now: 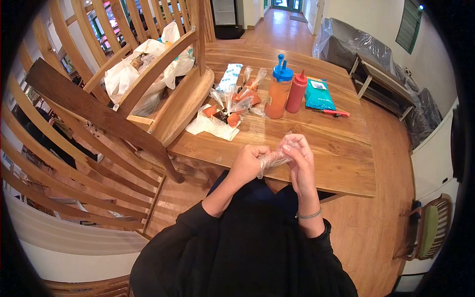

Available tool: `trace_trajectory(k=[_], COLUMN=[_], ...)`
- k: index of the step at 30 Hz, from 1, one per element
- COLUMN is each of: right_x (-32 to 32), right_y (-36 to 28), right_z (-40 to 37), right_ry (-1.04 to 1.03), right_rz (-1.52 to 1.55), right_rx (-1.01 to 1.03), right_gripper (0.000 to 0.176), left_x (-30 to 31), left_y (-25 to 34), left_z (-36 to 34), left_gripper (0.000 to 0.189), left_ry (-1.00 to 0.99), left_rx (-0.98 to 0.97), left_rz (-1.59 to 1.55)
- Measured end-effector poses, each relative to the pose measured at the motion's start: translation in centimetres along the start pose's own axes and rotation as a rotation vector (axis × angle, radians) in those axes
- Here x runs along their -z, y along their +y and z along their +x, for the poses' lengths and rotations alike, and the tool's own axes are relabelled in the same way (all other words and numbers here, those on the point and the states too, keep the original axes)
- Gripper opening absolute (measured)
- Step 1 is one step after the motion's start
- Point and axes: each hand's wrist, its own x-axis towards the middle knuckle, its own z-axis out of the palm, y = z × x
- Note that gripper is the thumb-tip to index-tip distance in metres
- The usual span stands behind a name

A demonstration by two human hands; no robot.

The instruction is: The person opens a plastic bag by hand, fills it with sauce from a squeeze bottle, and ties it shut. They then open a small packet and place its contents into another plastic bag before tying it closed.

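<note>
Over the near edge of the wooden table, both of my hands pinch a crumpled clear plastic bag (pixel 273 158). My left hand (pixel 249 162) has its fingers closed on the bag's left end. With thumb against fingers, my right hand (pixel 301 162) grips the other end. Just beyond them stand an orange sauce bottle (pixel 278 96) with a blue cap and a red squeeze bottle (pixel 296 93). Several small tied plastic bags (pixel 233 117) of orange-red sauce lie farther left, some on a white paper napkin (pixel 210 125).
A teal packet (pixel 319 93) and a red pen-like item (pixel 336 113) lie right of the bottles on the table (pixel 341 153). A blue-and-white packet (pixel 230 78) is farther back. At left, a wooden chair (pixel 190 101) holds a white plastic bag (pixel 121 81).
</note>
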Motion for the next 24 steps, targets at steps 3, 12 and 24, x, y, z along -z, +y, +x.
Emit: trace_trajectory(k=[3,12,24], right_x=[0.1,0.3,-0.3], right_y=[0.2,1.3,1.7], right_z=[-0.1,-0.1,-0.5], right_ry=[-0.016,-0.106,-0.179], right_rz=[-0.032,-0.143,-0.049], right_rx=[-0.056,-0.103,-0.200], right_gripper=[0.019,0.031,0.024], left_x=[-0.4,-0.1,-1.1], left_y=[0.7,-0.1,-0.1], left_z=[-0.3,-0.5,-0.3], left_gripper=[0.039,0.044,0.022], left_ry=[0.040,0.039,0.209], left_rx=[-0.011,-0.015,-0.122], left_rz=[0.068,0.029,0.063])
